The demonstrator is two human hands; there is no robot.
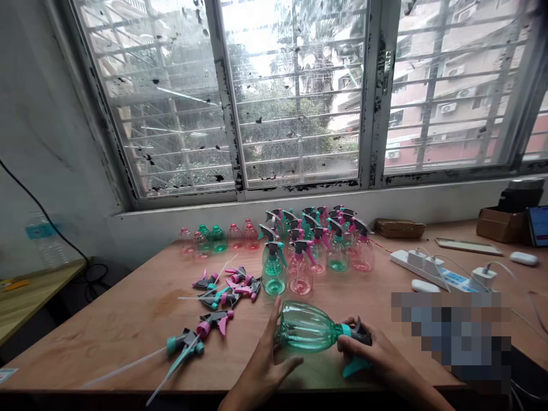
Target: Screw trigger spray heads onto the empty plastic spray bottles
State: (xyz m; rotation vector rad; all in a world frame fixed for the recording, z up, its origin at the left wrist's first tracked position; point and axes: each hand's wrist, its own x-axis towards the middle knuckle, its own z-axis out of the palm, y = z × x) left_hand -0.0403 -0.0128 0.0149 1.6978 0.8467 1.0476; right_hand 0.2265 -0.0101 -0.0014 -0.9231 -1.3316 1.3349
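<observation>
A green spray bottle lies sideways above the table's front edge, its base to the left. My right hand is closed around its grey and teal spray head, at the neck. Beside the base is my left hand, fingers stretched and thumb apart; whether it touches the plastic I cannot tell. Left of it lie several loose spray heads, among them a pink and grey one and a teal and grey one with a long tube. Behind my hands stand assembled bottles, a green one and a pink one in front.
Several bottles without heads, such as a pink one, stand at the back left. To the right are a white power strip with chargers, a brown package and a cardboard box. A blurred patch hides the right front.
</observation>
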